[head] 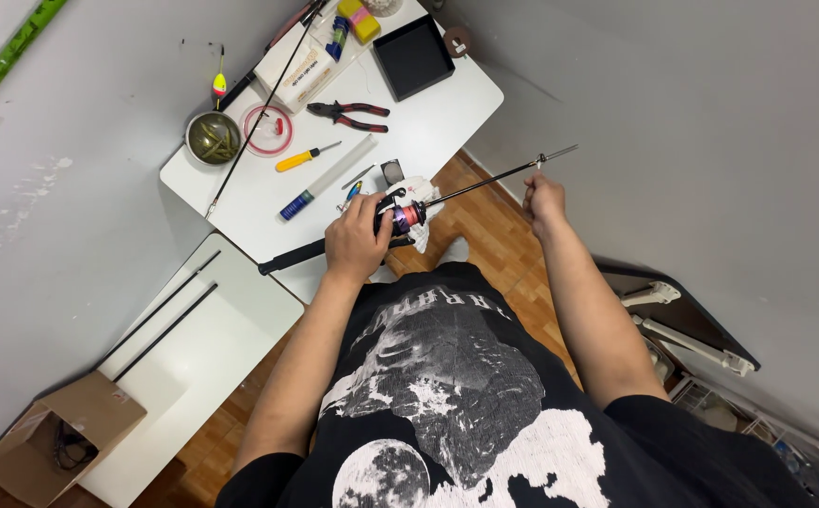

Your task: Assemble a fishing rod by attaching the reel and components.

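Here we see a short fishing rod [447,196] held above the edge of the white desk [447,103], near the middle of the frame. Its long axis runs from lower left to upper right: the black handle end points toward the left, over the desk edge, and the thin dark blank rises to a tip at the right. Our left hand [357,240] is closed around the handle right at the reel [407,216], which shows a purple and red spool. Our right hand [543,198] sits further up the rod, well apart from the left, its fingers pinched near the tip guide; whether they hold line or the blank itself, we cannot tell. So the left hand is nearer the reel, the right nearer the tip.

Beyond the rod, in the upper part of the frame, the desk carries red-handled pliers [348,115], a yellow-handled screwdriver [304,157], a small bowl of green lures [214,138], a black tray [414,56] and a second thin rod section [263,108]. A cardboard box [61,437] sits at lower left.
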